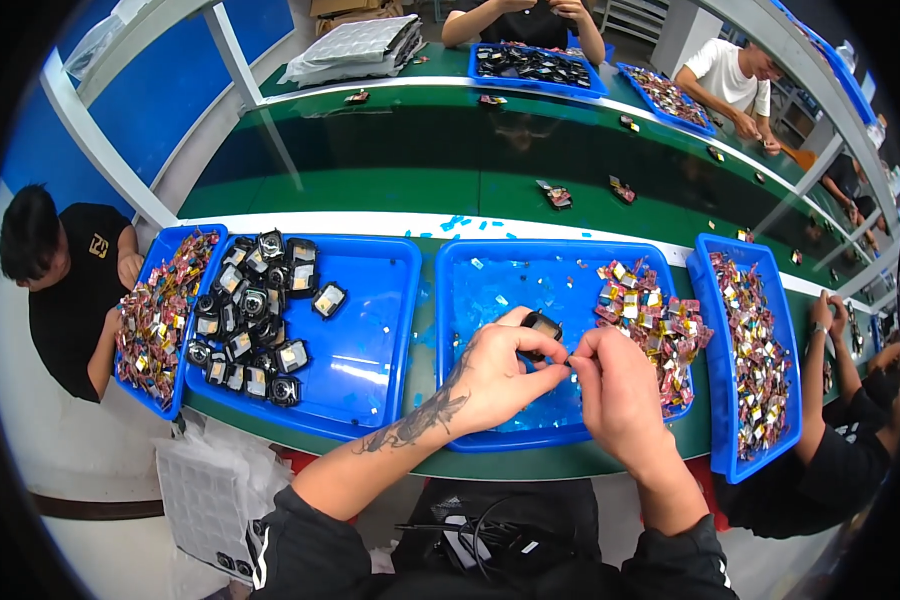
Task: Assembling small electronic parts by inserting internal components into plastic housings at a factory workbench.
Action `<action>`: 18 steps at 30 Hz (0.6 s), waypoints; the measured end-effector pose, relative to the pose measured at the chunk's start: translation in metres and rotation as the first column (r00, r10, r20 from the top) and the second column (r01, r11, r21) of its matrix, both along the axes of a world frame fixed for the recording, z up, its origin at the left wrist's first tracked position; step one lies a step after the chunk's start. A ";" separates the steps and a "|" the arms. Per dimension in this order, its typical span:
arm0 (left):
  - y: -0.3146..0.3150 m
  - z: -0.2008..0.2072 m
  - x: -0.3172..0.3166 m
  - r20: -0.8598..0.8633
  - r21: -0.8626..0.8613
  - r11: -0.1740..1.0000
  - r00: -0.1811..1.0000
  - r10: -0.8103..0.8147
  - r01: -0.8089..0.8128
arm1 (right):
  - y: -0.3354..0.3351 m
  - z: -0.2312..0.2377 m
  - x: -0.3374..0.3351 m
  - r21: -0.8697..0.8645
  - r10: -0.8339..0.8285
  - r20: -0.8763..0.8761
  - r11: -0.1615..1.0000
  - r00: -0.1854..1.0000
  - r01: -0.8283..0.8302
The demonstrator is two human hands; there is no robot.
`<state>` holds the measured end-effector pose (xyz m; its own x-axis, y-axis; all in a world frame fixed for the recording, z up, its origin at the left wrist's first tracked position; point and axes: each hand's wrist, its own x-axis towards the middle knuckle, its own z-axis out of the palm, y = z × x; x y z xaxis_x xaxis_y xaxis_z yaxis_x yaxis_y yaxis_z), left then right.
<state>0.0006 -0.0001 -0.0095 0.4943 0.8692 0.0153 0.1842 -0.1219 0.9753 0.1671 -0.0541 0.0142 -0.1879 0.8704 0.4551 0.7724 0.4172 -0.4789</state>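
Observation:
My left hand [505,375] holds a small black watch case [542,328] between its curled fingers, over the middle blue tray [450,320]. My right hand [620,390] is pinched closed, its fingertips meeting my left thumb just below the case. Whatever lies in that pinch is too small to make out. Under and beyond my right hand, a heap of pink and yellow circuit pieces with flex strips [645,305] fills the tray's right side. Blue film scraps [485,285] lie scattered over its left part.
To the left, a blue tray [402,330] holds many black watch cases [255,300]. Trays of circuit pieces flank both sides [165,310] [755,350]. Beyond a white ledge runs a green conveyor belt [390,160] with scattered parts. Several people work around the line.

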 end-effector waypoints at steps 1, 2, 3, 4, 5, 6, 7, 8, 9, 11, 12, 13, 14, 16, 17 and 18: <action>0.000 0.000 -0.001 -0.009 -0.033 0.999 1.000 0.003 -0.003 | -0.001 -0.001 0.000 -0.002 0.005 0.000 1.000 1.000 -0.005; 0.000 -0.001 -0.001 -0.009 -0.035 0.999 1.000 0.009 -0.009 | -0.004 -0.001 0.000 0.055 -0.016 0.076 0.998 0.997 0.012; 0.000 -0.001 -0.001 0.027 -0.044 0.999 1.000 0.011 -0.010 | -0.005 -0.001 -0.001 0.116 -0.041 0.151 0.993 0.988 0.023; 0.001 0.000 0.000 0.064 -0.053 0.999 0.998 0.014 -0.010 | -0.007 -0.004 -0.002 0.117 -0.034 0.152 0.993 0.988 0.017; 0.004 -0.004 0.000 0.065 -0.052 0.999 0.998 0.020 -0.017 | -0.008 -0.010 -0.003 0.128 -0.028 0.147 0.992 0.989 0.009; 0.007 -0.010 0.000 0.079 0.006 1.000 0.997 0.009 -0.009 | -0.011 -0.013 -0.004 0.135 -0.022 0.142 0.991 0.990 0.003; 0.008 -0.013 0.000 0.091 0.065 0.998 0.996 -0.004 -0.002 | -0.013 -0.012 -0.005 0.134 -0.017 0.143 0.991 0.990 -0.002; 0.007 -0.012 -0.001 0.126 0.018 1.000 0.992 0.016 -0.018 | -0.016 -0.010 -0.005 0.047 0.065 0.106 0.996 0.992 -0.070; 0.008 -0.011 -0.003 0.124 0.018 1.000 0.992 0.021 -0.023 | -0.017 -0.009 -0.004 -0.036 0.143 0.059 0.989 0.988 -0.141; 0.009 -0.009 -0.004 0.207 -0.138 0.990 0.976 0.063 -0.035 | -0.013 -0.004 0.008 -0.035 -0.037 -0.009 0.999 0.999 0.037; 0.011 -0.011 -0.003 0.238 -0.070 0.997 0.971 0.024 -0.008 | -0.009 -0.001 0.016 -0.059 -0.042 0.015 0.997 0.999 0.043; 0.010 -0.010 -0.003 0.240 -0.066 0.998 0.971 0.017 -0.001 | -0.005 0.000 0.021 -0.083 -0.048 0.039 0.995 0.998 0.051; 0.008 -0.005 -0.004 0.290 -0.212 0.975 0.957 0.000 0.064 | -0.002 -0.001 0.021 -0.078 -0.056 0.041 0.995 0.998 0.059; 0.005 -0.006 -0.005 0.405 -0.354 0.915 0.913 -0.037 0.194 | 0.001 -0.009 0.020 -0.301 -0.048 -0.523 0.944 0.851 -0.132; 0.006 -0.003 -0.007 0.407 -0.352 0.913 0.912 -0.047 0.205 | 0.004 -0.013 0.021 -0.300 -0.056 -0.522 0.946 0.851 -0.121; 0.007 0.000 -0.010 0.394 -0.385 0.889 0.915 -0.084 0.247 | 0.008 -0.018 0.020 -0.269 0.030 -0.587 0.935 0.809 -0.230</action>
<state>-0.0098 0.0067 -0.0092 0.6623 0.7383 -0.1272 -0.1719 0.3150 0.9334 0.1874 -0.0460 -0.0039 -0.1060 0.9688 0.2241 0.2693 0.2450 -0.9314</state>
